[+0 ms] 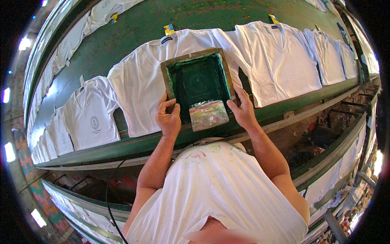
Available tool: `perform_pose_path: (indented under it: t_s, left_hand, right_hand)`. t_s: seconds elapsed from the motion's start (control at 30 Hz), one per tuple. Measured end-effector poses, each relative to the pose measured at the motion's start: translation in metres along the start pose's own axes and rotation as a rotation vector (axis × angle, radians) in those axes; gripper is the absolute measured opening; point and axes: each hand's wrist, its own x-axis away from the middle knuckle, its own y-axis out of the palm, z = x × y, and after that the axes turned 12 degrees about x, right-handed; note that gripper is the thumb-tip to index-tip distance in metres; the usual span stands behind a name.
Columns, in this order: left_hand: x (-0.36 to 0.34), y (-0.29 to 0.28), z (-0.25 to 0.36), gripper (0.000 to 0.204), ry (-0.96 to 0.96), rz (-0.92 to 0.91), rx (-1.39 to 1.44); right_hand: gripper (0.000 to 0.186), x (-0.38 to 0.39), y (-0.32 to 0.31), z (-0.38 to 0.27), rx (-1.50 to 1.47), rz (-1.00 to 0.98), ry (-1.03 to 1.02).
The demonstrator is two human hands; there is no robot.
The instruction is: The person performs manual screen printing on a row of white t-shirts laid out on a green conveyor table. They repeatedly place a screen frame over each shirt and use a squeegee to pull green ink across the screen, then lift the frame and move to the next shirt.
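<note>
A wooden screen-printing frame (222, 64) with dark green mesh lies tilted over a white T-shirt (142, 85) in front of me. My left hand (168, 117) grips its lower left side, fingers curled at the edge. At the lower right side my right hand (244, 110) holds it, thumb toward the inside and fingers along the outer edge. A paint-smeared squeegee (209, 116) rests in the near end of the frame, between my hands. The frame hides the middle of the shirt.
The long green table (138, 22) carries more white shirts: one with a small round dark print (94, 123) at left, another plain shirt (280, 63) at right. Yellow-and-blue tabs (169, 29) mark collars. A rail (300, 117) runs along the near edge; a black cable (108, 197) hangs at left.
</note>
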Motion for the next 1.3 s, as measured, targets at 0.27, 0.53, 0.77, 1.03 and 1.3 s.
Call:
perform_pose_path:
  t_s: [0.27, 0.53, 0.77, 1.03, 1.3]
  left_hand:
    - [-0.040, -0.012, 0.025, 0.058, 0.089, -0.139, -0.318]
    - [-0.155, 0.005, 0.093, 0.096, 0.298, -0.781, -0.929]
    - [-0.173, 0.015, 0.102, 0.110, 0.228, -0.951, -1.035]
    - [-0.173, 0.027, 0.093, 0.097, 0.240, -0.891, -1.119]
    - [-0.173, 0.025, 0.091, 0.037, 0.253, -0.865, -1.100]
  right_hand:
    - [0.049, 0.003, -0.030, -0.038, 0.255, 0.176, -0.327]
    - [0.049, 0.019, -0.022, -0.089, 0.591, -0.276, -0.730]
    - [0.039, 0.015, -0.003, -0.109, 0.866, -0.217, -0.701]
    - [0.033, -0.023, 0.002, -0.138, 0.708, 0.077, -0.302]
    - [0.034, -0.061, 0.047, -0.135, 1.069, 0.388, 0.027]
